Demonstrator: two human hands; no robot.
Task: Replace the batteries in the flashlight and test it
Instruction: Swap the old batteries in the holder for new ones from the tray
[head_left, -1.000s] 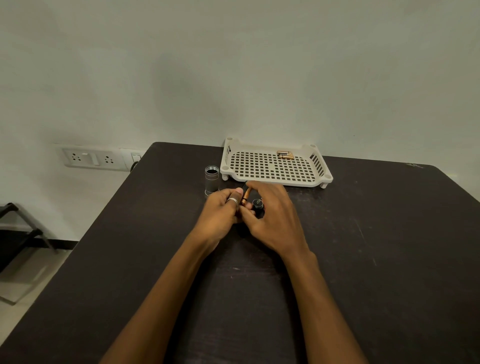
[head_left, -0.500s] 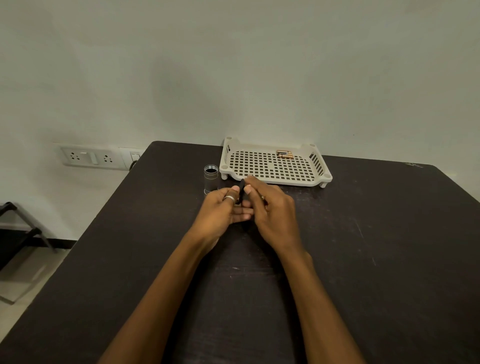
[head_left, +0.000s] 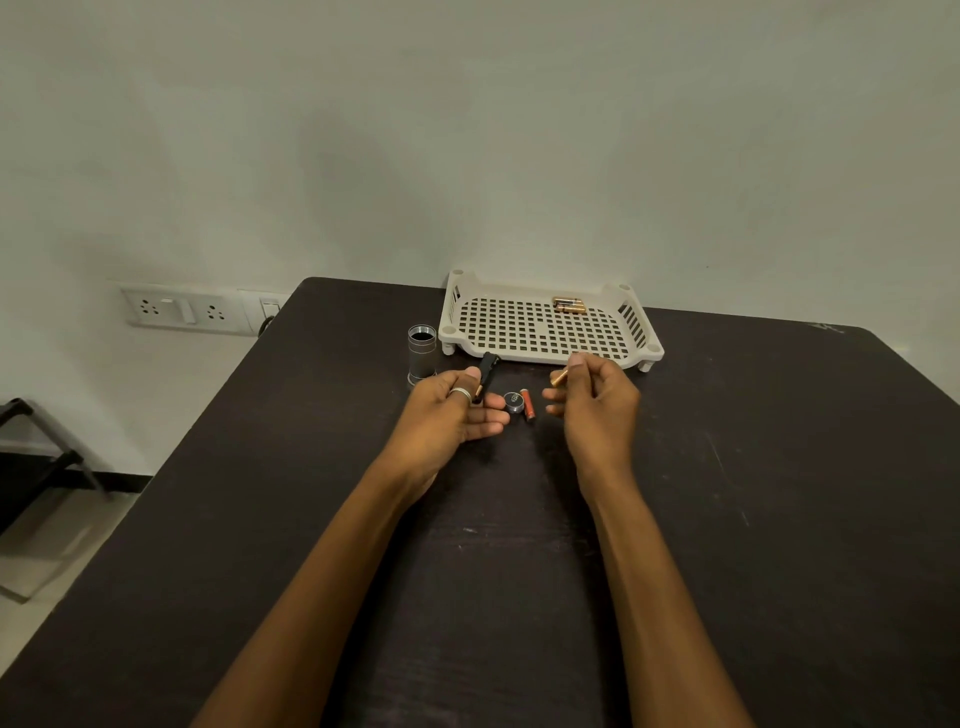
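Flashlight body, a grey metal tube, stands upright on the bench with its open threaded end up, at the left of the group and held by neither hand. It looks stiff and fairly light, and likely to roll if laid down, so I judge the plain barrel the place to hold it, clear of the threads.

Just to its right, the left hand has its grip closed on a black battery carrier, thumb pressing it against the fingers; a copper-coloured cell seems to sit in it. The carrier is probably plastic and light, best held by its sides. Next lie the round tail cap and a loose orange battery, touching or nearly so. The right hand pinches another small battery between thumb and fingertip, a slick little cylinder that is easy to drop.

Behind stands a white perforated tray with spare batteries at its back edge.

The bench is dark, matt and faintly scratched. A wall socket panel sits at left on a plain pale wall
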